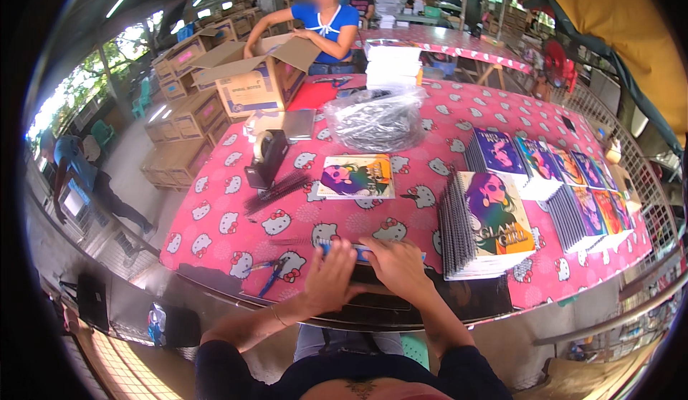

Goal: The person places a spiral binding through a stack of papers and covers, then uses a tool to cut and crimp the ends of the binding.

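At the table's near edge, a notebook [363, 254] with a blue edge stands between my hands, mostly hidden by them. A thin dark spiral coil [292, 242] sticks out to its left. My left hand [328, 278] presses on its left part, fingers together. Gripping the right part is my right hand [395, 265], thumb toward the coil edge. Blue-handled pliers [271, 277] lie left of my left hand. Beyond my hands a spiral notebook [356, 176] with an illustrated cover lies flat. Several loose coils [283, 191] rest left of it.
A black tape dispenser [266, 158] stands at the left. Behind is a plastic bag of coils [376, 118]. Stacks of notebooks [494, 221] fill the right side. At the far left, a person in blue [326, 24] reaches into an open carton [251, 88].
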A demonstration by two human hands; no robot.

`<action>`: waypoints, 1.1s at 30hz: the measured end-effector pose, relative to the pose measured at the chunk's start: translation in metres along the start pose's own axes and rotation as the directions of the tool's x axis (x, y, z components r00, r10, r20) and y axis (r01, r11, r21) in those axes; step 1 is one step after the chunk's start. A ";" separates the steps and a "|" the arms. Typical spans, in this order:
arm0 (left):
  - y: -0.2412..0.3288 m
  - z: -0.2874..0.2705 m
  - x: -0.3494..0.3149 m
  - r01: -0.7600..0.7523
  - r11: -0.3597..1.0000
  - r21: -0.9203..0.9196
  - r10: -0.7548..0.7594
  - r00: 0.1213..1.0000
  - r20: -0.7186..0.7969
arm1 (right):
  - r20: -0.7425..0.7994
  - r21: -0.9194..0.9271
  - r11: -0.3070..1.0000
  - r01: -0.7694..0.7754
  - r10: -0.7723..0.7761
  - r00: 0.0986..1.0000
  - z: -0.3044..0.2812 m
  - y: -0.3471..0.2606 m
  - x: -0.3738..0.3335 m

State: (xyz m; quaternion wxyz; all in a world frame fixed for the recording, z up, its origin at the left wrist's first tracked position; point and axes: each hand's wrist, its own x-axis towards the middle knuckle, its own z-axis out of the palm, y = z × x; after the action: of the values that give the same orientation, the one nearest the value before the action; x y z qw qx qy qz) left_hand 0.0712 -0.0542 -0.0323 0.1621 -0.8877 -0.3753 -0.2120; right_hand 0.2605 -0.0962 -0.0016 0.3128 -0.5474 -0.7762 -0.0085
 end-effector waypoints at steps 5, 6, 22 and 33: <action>-0.012 -0.010 0.019 -0.019 1.000 -0.005 0.019 0.999 -0.036 | 0.022 -0.009 1.000 0.025 -0.025 0.999 0.006 -0.004 0.003; -0.002 -0.011 0.001 -0.014 0.998 -0.064 0.014 1.000 -0.005 | 0.031 -0.034 0.999 0.017 -0.016 0.999 0.006 -0.002 0.004; -0.049 -0.061 0.053 0.016 0.831 -0.556 0.267 0.865 0.424 | -0.016 -0.010 0.999 0.039 -0.039 0.999 0.009 -0.002 -0.002; -0.043 -0.045 0.030 -0.018 0.865 -0.502 0.094 0.988 0.126 | -0.012 0.047 0.999 0.015 -0.015 1.000 0.004 -0.006 0.000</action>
State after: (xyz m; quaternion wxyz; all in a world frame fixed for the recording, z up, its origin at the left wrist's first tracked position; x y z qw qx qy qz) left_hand 0.0465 -0.0276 0.0264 -0.0948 -0.9231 -0.2924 -0.2312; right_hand 0.2537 -0.0972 -0.0028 0.3300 -0.5339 -0.7785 0.0045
